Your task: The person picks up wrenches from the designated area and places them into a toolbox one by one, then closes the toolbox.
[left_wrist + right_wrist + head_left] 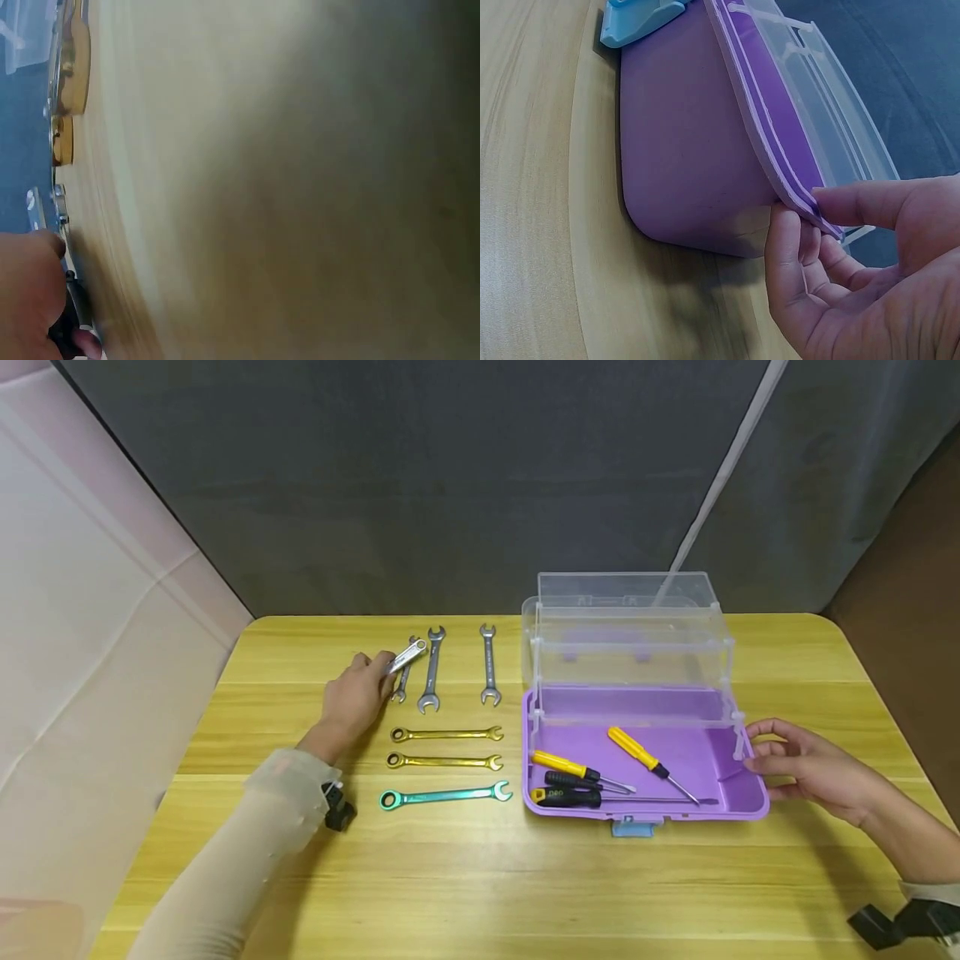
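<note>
My left hand (356, 695) grips a silver wrench (407, 656) with a round hole in its end, raised at a slant over a small open-end wrench (401, 683). The fingers hide its other end; in the left wrist view a dark part (69, 322) shows beneath the hand. On the right, my right hand (813, 768) pinches the rim of a purple toolbox (697, 135), thumb on top and fingers below. The box stands open, its clear lid and trays (630, 664) raised at the back. Inside lie yellow screwdrivers (636, 750) and black-handled screwdrivers (566, 797).
Two silver open-end wrenches (432, 670) (490, 667) lie upright to the right of the left hand. Below them, two gold ratchet wrenches (446, 734) (445, 762) and a green one (446, 796) lie sideways. A dark grey curtain (412, 485) hangs behind the wooden table (450, 893).
</note>
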A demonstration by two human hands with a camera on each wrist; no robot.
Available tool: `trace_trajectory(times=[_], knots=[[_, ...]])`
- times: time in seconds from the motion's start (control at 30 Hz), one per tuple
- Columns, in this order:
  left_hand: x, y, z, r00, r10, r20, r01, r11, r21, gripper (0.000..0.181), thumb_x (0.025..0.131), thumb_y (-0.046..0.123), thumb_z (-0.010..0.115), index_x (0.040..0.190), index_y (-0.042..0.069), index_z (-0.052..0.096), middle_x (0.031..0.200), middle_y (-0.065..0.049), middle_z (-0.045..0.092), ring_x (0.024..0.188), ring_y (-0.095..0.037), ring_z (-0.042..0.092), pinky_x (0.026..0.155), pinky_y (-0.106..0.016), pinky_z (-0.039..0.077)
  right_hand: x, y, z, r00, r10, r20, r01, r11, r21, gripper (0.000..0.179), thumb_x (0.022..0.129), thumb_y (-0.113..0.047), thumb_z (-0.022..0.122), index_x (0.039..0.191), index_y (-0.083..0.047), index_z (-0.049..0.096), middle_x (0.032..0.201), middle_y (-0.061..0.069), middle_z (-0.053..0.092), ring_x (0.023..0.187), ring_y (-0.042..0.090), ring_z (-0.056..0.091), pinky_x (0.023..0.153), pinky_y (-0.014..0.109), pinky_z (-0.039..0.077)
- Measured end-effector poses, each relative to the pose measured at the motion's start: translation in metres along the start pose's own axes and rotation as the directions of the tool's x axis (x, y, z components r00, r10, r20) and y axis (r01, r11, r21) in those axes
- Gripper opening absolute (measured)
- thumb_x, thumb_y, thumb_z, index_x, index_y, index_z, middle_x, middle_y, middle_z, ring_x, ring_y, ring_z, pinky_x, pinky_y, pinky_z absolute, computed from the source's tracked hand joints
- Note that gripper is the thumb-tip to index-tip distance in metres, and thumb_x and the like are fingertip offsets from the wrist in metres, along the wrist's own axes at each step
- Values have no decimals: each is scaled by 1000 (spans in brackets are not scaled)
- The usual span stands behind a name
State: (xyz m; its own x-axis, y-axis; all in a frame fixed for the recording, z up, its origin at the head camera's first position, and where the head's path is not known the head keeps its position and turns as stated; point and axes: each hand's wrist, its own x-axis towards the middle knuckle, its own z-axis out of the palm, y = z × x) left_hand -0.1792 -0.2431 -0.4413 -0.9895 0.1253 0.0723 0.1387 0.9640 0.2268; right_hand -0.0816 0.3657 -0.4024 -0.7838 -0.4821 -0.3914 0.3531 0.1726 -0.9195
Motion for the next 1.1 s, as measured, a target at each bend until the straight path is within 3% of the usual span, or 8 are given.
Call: trace_trajectory(times=[0.17, 0.37, 0.5, 0.63, 0.8, 1.0, 1.1], knots=[[1, -4, -2, 1000, 1, -13, -1, 1000, -5, 30, 107, 28, 52, 134, 15, 54, 96, -17, 67, 75, -33, 60, 59, -51, 47, 0, 1, 0, 1000, -2, 2, 2, 1000, 1, 34, 103, 5, 49, 120, -24, 53, 104, 1, 68, 95, 17, 69, 79, 39, 60], [4, -3, -12, 997, -57, -45, 53, 996, -76, 27, 99, 28, 60, 120, 10, 59, 83, -12, 67, 66, -29, 56, 58, -46, 44, -1, 0, 1, 1000, -1, 6, 1, 1000, 7, 34, 103, 4, 48, 120, -24, 53, 103, 1, 68, 95, 17, 69, 80, 39, 60], [4, 2, -22, 992, -105, -70, 91, 981, -174, 23, 95, 26, 66, 113, 11, 68, 90, -10, 70, 74, -28, 60, 65, -45, 43, -1, 1, 1, 1000, -2, 8, 1, 1000, 15, 33, 103, 4, 48, 120, -24, 53, 103, 1, 68, 94, 17, 69, 79, 39, 60], [3, 7, -30, 986, -118, -114, 85, 962, -261, 26, 95, 27, 71, 115, 12, 75, 99, -10, 74, 81, -28, 64, 68, -44, 44, 0, 1, 0, 1000, -9, 11, 9, 1000, 18, 34, 103, 4, 48, 120, -24, 53, 102, 0, 68, 94, 17, 69, 79, 39, 60], [5, 12, -39, 987, -101, -125, 50, 931, -363, 29, 96, 26, 73, 117, 6, 75, 102, -14, 74, 78, -26, 60, 65, -36, 43, 0, 1, 0, 1000, -22, 21, 22, 999, 28, 35, 103, 6, 47, 121, -24, 53, 103, 0, 69, 95, 17, 69, 79, 39, 60], [7, 12, -52, 998, -17, -52, -9, 892, -451, 28, 95, 7, 70, 122, -2, 70, 103, -19, 70, 76, -25, 54, 61, -26, 42, 1, 2, 0, 999, -33, 25, 33, 999, 36, 36, 102, 6, 47, 121, -23, 53, 104, 0, 69, 95, 17, 69, 78, 39, 60], [6, 13, -58, 999, 6, -33, -20, 891, -454, 28, 95, 5, 69, 123, -2, 70, 106, -19, 70, 73, -24, 51, 57, -25, 40, 1, 3, 0, 999, -34, 20, 33, 999, 38, 36, 102, 6, 47, 121, -23, 53, 104, 1, 69, 95, 17, 69, 78, 39, 60]])
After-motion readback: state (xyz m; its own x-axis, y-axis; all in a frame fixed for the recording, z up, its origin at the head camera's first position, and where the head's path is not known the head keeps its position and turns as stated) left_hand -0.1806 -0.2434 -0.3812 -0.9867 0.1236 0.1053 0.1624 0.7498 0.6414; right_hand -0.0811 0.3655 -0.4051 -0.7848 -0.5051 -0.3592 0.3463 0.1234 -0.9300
